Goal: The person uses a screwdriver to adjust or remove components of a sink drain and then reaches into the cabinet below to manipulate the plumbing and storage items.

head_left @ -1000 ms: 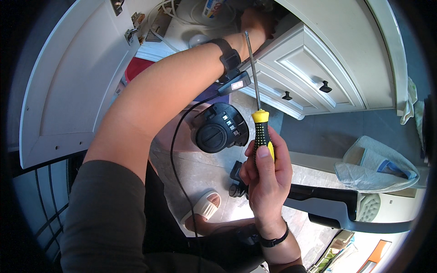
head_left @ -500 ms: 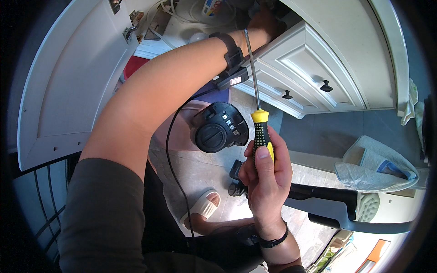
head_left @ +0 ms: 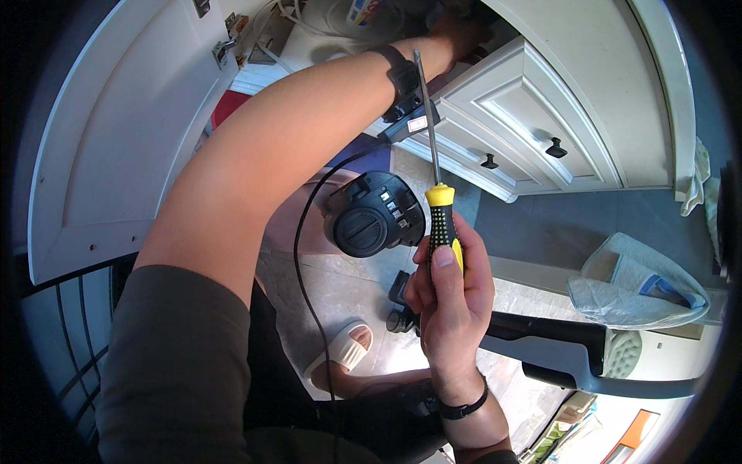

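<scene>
My right hand [head_left: 457,298] is closed around the yellow and black handle of a screwdriver [head_left: 440,220], its long metal shaft pointing up and away from me. My left arm stretches across into the open cabinet [head_left: 309,62]. Deep in its shadow is my left hand [head_left: 457,37], with fingers too dark to make out. Under my left forearm, a black round plastic machine part [head_left: 375,215] rests on a pink surface [head_left: 294,220]. A black cable [head_left: 300,255] runs past it from a small dark box [head_left: 411,124] by my left wrist.
An open white door [head_left: 127,147] stands at the left. White drawers [head_left: 533,116] with black knobs are at the right. A grey-black long appliance [head_left: 556,348] lies below a folded towel [head_left: 638,282]. My slippered foot [head_left: 348,348] is on the tiled floor.
My left arm has reached slightly farther into the cabinet, carrying the small box and cable a little to the right. The screwdriver stays nearly where it was in my right hand.
</scene>
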A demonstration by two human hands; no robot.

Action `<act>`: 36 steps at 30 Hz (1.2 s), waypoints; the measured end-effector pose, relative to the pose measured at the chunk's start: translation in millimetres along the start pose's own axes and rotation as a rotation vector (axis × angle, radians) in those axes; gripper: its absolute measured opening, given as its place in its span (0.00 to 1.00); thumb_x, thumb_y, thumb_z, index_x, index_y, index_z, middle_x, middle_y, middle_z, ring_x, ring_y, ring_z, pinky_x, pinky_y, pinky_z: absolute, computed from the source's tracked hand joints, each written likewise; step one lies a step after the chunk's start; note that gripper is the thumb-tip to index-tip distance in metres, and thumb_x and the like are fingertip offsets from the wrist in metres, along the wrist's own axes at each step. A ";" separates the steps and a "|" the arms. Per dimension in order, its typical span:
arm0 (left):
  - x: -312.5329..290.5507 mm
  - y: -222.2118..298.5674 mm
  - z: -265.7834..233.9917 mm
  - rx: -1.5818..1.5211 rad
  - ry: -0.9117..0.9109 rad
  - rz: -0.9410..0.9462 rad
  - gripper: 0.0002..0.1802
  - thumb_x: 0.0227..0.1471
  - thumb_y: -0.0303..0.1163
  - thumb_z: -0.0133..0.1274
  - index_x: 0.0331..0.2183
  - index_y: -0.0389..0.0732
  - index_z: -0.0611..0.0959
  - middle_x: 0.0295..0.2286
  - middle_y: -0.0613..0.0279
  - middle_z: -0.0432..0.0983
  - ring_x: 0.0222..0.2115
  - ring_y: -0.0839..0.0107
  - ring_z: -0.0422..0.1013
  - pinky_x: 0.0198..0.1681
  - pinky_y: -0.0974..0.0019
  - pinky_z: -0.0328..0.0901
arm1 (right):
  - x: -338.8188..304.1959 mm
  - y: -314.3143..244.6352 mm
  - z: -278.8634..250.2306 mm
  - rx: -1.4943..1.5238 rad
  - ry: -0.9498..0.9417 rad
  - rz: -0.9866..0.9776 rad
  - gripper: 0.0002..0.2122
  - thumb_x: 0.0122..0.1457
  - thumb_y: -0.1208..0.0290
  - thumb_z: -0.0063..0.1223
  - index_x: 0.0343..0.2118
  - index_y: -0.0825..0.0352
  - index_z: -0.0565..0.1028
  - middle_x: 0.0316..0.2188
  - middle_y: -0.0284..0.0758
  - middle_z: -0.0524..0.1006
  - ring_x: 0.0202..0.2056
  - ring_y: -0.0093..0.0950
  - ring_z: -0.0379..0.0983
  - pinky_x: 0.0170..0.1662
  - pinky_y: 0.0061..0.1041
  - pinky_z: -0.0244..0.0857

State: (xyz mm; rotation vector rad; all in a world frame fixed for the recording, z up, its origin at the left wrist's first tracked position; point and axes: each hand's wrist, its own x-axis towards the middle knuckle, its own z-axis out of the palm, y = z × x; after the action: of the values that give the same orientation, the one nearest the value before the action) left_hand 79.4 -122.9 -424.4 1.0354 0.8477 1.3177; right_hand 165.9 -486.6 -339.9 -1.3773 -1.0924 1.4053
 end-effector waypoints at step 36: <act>-9.8 -2.0 15.2 -0.417 0.085 0.183 0.28 0.58 0.30 0.55 0.57 0.43 0.66 0.37 0.46 0.79 0.25 0.55 0.75 0.24 0.54 0.72 | -4.3 -4.6 -6.2 0.038 0.013 -0.094 0.24 0.69 0.66 0.47 0.64 0.70 0.59 0.38 0.37 0.72 0.25 0.14 0.62 0.27 0.16 0.61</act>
State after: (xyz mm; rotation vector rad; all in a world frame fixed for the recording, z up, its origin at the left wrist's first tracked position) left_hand 93.4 -134.2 -421.8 0.7418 0.5151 1.6195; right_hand 172.2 -489.6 -334.4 -1.2896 -1.1029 1.3406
